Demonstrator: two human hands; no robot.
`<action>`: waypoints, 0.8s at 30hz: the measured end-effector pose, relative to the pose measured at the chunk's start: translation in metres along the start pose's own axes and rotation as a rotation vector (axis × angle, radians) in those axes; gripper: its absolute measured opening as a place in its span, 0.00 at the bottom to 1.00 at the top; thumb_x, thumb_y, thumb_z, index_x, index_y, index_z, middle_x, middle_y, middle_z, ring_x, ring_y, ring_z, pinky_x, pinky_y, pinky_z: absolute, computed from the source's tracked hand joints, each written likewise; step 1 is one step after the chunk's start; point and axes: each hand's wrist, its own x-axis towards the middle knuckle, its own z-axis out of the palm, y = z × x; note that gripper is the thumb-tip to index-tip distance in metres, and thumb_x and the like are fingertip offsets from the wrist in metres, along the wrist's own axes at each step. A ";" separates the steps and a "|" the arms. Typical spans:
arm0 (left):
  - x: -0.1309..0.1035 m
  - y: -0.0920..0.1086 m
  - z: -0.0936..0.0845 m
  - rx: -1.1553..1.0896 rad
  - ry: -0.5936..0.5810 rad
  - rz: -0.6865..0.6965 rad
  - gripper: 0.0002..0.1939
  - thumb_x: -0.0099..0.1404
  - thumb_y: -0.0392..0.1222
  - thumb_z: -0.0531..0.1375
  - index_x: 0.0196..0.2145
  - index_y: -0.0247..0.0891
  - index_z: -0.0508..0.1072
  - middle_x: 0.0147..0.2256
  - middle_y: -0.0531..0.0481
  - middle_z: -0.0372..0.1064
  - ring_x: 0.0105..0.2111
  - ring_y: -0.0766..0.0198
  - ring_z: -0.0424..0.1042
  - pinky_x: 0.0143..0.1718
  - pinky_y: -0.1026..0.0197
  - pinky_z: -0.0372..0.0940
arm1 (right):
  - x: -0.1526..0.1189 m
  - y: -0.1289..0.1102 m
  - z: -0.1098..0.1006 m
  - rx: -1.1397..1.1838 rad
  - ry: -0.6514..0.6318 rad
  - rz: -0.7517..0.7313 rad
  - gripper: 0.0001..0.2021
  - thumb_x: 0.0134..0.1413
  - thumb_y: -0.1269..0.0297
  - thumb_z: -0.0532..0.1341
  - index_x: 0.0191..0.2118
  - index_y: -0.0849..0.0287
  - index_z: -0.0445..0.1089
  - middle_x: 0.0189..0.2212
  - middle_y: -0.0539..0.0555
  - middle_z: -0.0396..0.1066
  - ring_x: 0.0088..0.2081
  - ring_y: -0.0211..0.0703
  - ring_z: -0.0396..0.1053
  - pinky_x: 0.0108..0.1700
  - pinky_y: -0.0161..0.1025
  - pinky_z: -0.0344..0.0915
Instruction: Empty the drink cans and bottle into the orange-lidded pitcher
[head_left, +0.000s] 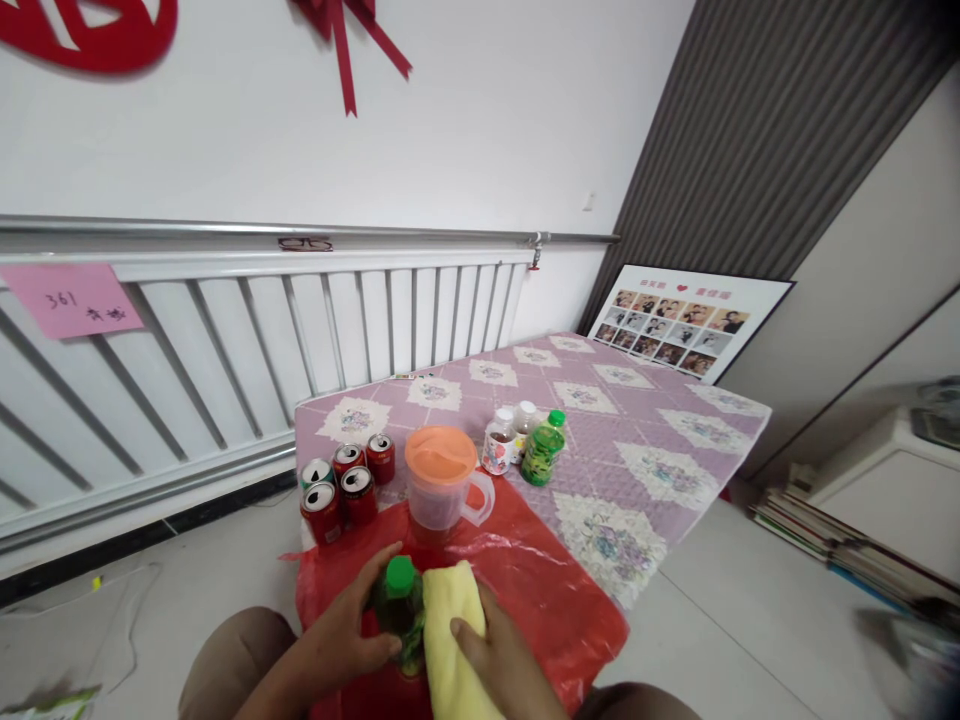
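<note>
My left hand (360, 625) is wrapped round a green-capped bottle (405, 612) with a green label, held upright over a red plastic sheet (547, 585). Pressed against the bottle's right side is a folded yellow cloth (454, 640), which my right hand (487, 640) grips with the thumb on top. Just beyond the bottle stands a clear plastic jug (435, 500) with an orange lid (440, 454), its handle pointing right. The lower part of the bottle is partly hidden by my left hand and the cloth.
Several opened cans (358, 495) stand left of the jug. To its right are two white-capped bottles (498, 445) and another green bottle (543, 450). A patterned purple cloth (592, 400) covers the table. Behind are a white radiator (262, 330) and a photo board (675, 320).
</note>
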 end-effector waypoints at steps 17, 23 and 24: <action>-0.011 -0.021 0.021 0.117 0.355 -0.025 0.29 0.52 0.49 0.66 0.50 0.39 0.68 0.49 0.40 0.72 0.48 0.47 0.73 0.50 0.47 0.71 | -0.001 -0.038 0.001 0.390 -0.108 0.035 0.28 0.52 0.48 0.61 0.54 0.60 0.66 0.49 0.60 0.74 0.47 0.54 0.73 0.48 0.47 0.67; -0.005 -0.041 -0.005 -0.065 0.029 0.029 0.35 0.55 0.57 0.65 0.56 0.40 0.64 0.54 0.39 0.69 0.52 0.47 0.70 0.53 0.50 0.68 | -0.004 -0.015 -0.001 0.293 -0.086 0.069 0.28 0.46 0.46 0.63 0.52 0.55 0.71 0.49 0.58 0.75 0.50 0.56 0.71 0.52 0.48 0.64; -0.005 -0.041 -0.008 -0.074 -0.013 0.028 0.36 0.54 0.59 0.65 0.57 0.41 0.64 0.54 0.39 0.69 0.53 0.46 0.70 0.54 0.49 0.67 | -0.005 -0.013 -0.001 0.276 -0.072 0.063 0.28 0.45 0.46 0.64 0.51 0.54 0.72 0.49 0.58 0.75 0.51 0.56 0.70 0.53 0.47 0.64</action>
